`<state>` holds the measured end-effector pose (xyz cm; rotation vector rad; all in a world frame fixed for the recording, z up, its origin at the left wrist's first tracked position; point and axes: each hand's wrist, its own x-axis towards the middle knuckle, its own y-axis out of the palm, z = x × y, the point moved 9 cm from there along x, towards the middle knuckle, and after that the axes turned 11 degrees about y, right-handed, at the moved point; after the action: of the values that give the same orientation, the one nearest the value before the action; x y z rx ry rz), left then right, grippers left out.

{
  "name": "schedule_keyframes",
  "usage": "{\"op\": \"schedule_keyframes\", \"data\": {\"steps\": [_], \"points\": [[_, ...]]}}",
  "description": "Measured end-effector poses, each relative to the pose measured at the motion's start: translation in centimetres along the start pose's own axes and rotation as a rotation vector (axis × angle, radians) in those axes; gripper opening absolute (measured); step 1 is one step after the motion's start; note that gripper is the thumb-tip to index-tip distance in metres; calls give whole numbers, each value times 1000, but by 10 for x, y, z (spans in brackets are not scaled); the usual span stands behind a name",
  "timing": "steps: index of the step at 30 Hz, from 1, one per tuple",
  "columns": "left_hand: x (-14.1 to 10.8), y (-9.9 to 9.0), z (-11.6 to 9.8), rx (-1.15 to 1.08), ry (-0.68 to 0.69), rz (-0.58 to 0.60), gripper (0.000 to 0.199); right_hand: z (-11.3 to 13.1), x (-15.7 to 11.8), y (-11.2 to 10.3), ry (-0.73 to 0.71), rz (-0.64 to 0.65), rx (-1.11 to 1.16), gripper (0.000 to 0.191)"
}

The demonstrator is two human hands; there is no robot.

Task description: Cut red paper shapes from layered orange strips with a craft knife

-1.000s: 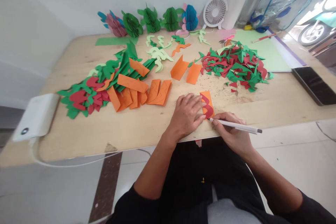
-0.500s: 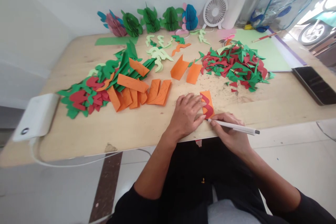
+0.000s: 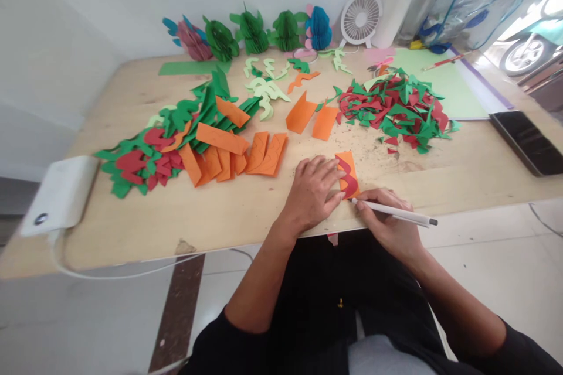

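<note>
My left hand (image 3: 313, 190) lies flat near the table's front edge, its fingertips pressing a wavy red paper cutout (image 3: 349, 180) onto an orange paper piece (image 3: 347, 159). The fingers are stretched out. My right hand (image 3: 391, 222) grips a white pen (image 3: 398, 211), with its tip at the lower edge of the orange piece, beside the red cutout. To the left lie several folded orange paper pieces (image 3: 222, 163), some with wavy lines drawn on them. Two more folded orange pieces (image 3: 324, 122) stand farther back.
A heap of red and green paper scraps (image 3: 396, 108) sits at right, near a black phone (image 3: 528, 142). Green and red cutouts (image 3: 145, 155) pile at left by a white power bank (image 3: 61, 194). Honeycomb paper figures (image 3: 255, 33) and a small fan (image 3: 361, 19) line the wall.
My right hand and the pen have shifted slightly to the right along the lower edge of the orange piece. My left hand stays in place.
</note>
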<state>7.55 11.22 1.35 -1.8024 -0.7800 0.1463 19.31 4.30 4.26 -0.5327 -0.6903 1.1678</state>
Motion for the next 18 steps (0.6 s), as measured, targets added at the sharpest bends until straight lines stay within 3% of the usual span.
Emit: {"op": "schedule_keyframes", "data": {"steps": [11,18], "points": [[0,0,0,0,0,-1,34,7,-2,5,-49,0,9,9],[0,0,0,1,-1,-5,34,-3,0,-1,31,-5,1,10]]}}
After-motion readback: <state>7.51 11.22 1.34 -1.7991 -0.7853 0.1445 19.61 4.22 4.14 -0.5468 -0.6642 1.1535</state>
